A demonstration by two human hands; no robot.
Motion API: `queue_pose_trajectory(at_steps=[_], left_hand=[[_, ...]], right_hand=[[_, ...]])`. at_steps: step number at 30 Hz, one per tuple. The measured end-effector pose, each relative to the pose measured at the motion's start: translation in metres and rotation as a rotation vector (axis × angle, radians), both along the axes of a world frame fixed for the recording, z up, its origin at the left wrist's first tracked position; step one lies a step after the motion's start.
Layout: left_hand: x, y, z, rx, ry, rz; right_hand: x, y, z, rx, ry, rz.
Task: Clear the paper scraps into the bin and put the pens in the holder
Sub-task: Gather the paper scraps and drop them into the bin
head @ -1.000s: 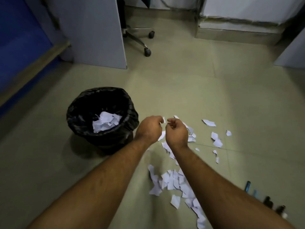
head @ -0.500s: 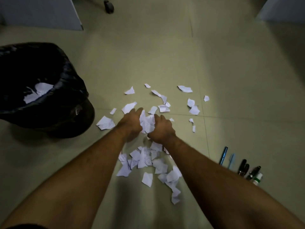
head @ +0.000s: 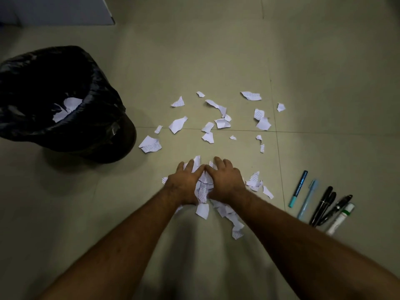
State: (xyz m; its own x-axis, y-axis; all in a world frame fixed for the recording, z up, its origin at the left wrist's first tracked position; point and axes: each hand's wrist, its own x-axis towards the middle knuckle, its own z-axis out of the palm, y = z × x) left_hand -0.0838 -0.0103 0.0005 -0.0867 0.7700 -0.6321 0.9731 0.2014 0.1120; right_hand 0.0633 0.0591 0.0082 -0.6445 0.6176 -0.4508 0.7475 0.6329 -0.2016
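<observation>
Torn white paper scraps lie on the tiled floor. My left hand (head: 185, 184) and my right hand (head: 226, 180) press side by side on a heap of scraps (head: 203, 188), fingers spread over it, with paper squeezed between the two palms. More loose scraps (head: 221, 123) are scattered beyond my fingertips. The black-lined bin (head: 104, 118) stands to the left and holds some paper (head: 67, 109). Several pens (head: 322, 205) lie in a row on the floor to the right, apart from my hands. No pen holder is in view.
A grey panel (head: 65, 9) stands at the top left behind the bin. A single larger scrap (head: 150, 144) lies right beside the bin's base. Bare floor tiles (head: 324, 83) stretch beyond the scraps.
The view has tilted down toward the floor. Both hands have come down from the air near the bin onto the scrap heap and drawn it closer together between them.
</observation>
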Motion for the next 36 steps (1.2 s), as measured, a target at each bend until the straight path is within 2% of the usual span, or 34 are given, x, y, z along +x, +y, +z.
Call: queue_pose_trajectory(at_steps=[3,10,17,22,26,32,36], left_hand=[[0.002,-0.001,-0.005,0.082,0.078,0.010],[0.011,-0.003,-0.010,0.276,0.102,0.091],[0.008,0.014,0.029,0.517,-0.165,0.747],[-0.025,0.030,0.080,0.612,-0.404,0.961],[-0.072,0.040,0.142,0.715,-0.441,1.002],[-0.158,0.032,0.233,0.872,-0.263,0.937],[-0.216,0.004,0.251,0.891,-0.146,1.003]], right_hand=[[-0.002,-0.008,-0.006,0.083,0.120,-0.059],[-0.005,-0.006,-0.025,-0.017,0.269,-0.185],[-0.014,0.007,-0.002,-0.250,0.602,-0.700],[-0.058,0.028,0.054,-0.341,0.822,-0.856],[-0.111,0.034,0.114,-0.385,1.004,-0.833],[-0.206,0.030,0.189,-0.400,1.132,-0.733],[-0.271,0.006,0.206,-0.355,1.053,-0.582]])
